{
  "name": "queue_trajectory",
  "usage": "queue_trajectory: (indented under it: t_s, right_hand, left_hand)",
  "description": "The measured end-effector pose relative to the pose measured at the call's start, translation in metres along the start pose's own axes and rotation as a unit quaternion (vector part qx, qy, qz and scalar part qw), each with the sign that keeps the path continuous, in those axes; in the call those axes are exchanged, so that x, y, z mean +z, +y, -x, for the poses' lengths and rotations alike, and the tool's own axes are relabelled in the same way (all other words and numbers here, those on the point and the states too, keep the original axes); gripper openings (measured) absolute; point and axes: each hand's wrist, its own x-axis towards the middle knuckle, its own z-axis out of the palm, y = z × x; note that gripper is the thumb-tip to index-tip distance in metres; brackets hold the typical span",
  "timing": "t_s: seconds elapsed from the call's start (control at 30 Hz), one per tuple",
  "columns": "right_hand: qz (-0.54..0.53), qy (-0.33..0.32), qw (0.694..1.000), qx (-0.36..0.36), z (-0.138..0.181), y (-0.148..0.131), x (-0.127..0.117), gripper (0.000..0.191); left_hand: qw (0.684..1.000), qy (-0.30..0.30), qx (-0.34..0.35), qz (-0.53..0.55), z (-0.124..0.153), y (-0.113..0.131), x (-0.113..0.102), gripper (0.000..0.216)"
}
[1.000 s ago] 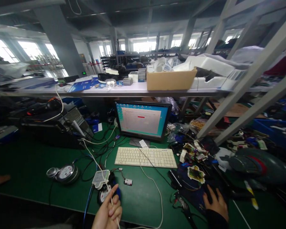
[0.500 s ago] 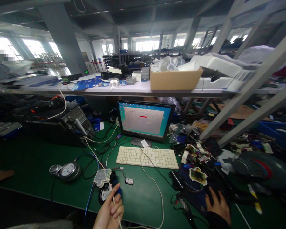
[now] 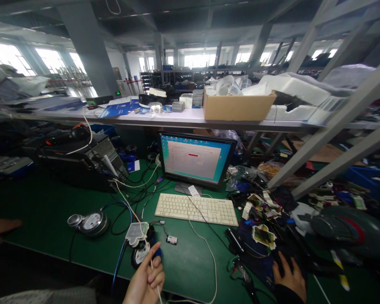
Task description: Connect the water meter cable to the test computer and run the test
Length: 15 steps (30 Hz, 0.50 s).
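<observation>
My left hand [image 3: 148, 274] is at the front edge of the green bench, index finger pointing forward and the other fingers curled round a thin white cable [image 3: 158, 289]. Just beyond it lies a round meter [image 3: 141, 254] with a white dial, partly hidden by the hand. A clear-covered circuit module [image 3: 137, 233] rests against that meter. Beside them, a small white cylindrical battery [image 3: 171, 240] with leads lies on the bench. My right hand [image 3: 289, 276] rests palm down on a dark blue pad [image 3: 262, 264], fingers spread; what lies beneath the palm is hidden.
A cream keyboard [image 3: 196, 209] sits before a lit monitor [image 3: 191, 158]. Another round meter [image 3: 93, 223] stands left, near another person's hand [image 3: 3, 228]. A computer tower [image 3: 109, 156] is at the back left. Loose parts [image 3: 262, 207] crowd the right; a slanted grey post [image 3: 332, 118] crosses there.
The view has shifted slightly, so the background sits a little further right. Both my hands keep the same pose and place.
</observation>
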Motion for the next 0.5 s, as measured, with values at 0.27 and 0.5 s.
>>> queue_trajectory:
  t_s: [0.27, 0.5]
  right_hand:
    - [-0.012, 0.081, 0.996, -0.029, 0.004, -0.025, -0.019, 0.058]
    - [-0.073, 0.215, 0.96, -0.164, -0.025, -0.092, -0.026, 0.051]
  left_hand:
    - [1.0, -0.013, 0.002, 0.008, -0.003, 0.001, -0.008, 0.025]
    - [1.0, -0.018, -0.003, 0.008, -0.002, 0.0, -0.009, 0.025]
